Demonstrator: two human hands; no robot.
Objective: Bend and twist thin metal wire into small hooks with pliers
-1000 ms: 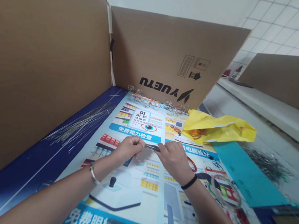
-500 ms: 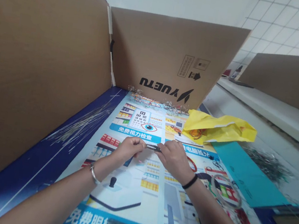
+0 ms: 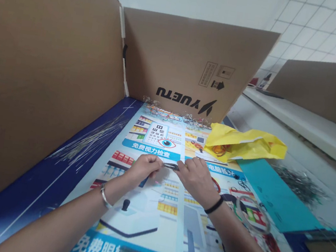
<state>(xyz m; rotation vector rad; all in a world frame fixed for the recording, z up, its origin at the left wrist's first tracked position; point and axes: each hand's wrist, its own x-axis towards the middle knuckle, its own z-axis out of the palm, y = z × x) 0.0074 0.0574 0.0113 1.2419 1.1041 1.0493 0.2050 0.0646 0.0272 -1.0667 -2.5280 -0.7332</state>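
Both hands meet just above a printed poster that covers the table. My left hand is closed in a pinch on one end of a small dark slender piece. My right hand is closed on the other end of the same piece. What the piece is I cannot make out. A silver bangle sits on my left wrist and a black band on my right.
Cardboard walls stand at the left and back. Thin metal wires lie along the left wall. A yellow plastic bag lies at back right, small metal parts by the back wall, a clear ring beside my right forearm.
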